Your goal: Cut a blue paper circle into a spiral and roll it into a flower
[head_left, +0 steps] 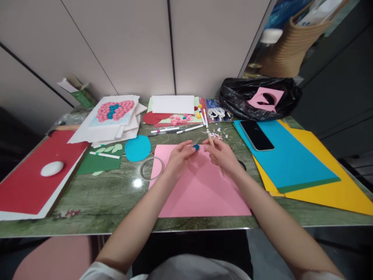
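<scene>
Over the pink sheet of paper point(198, 190), my left hand point(181, 157) pinches a small dark blue curled paper piece point(196, 147) between thumb and fingertips. My right hand point(222, 155) is closed round a thin pale stick point(210, 140), held tilted, with its other end showing below the palm. The two hands are close together but apart. Left of them, a roll of tape point(141, 169) overlaps the pink sheet's edge. A dark ring-shaped thing point(242, 165) is partly hidden by my right wrist.
Paper scraps point(215, 135) and pens point(189, 129) lie beyond the hands. A blue paper circle point(138, 148) and red sheet point(32, 182) are left. Right are a phone point(257, 135), blue sheet point(297, 163), yellow sheet point(320, 155) and black plastic bag point(236, 97).
</scene>
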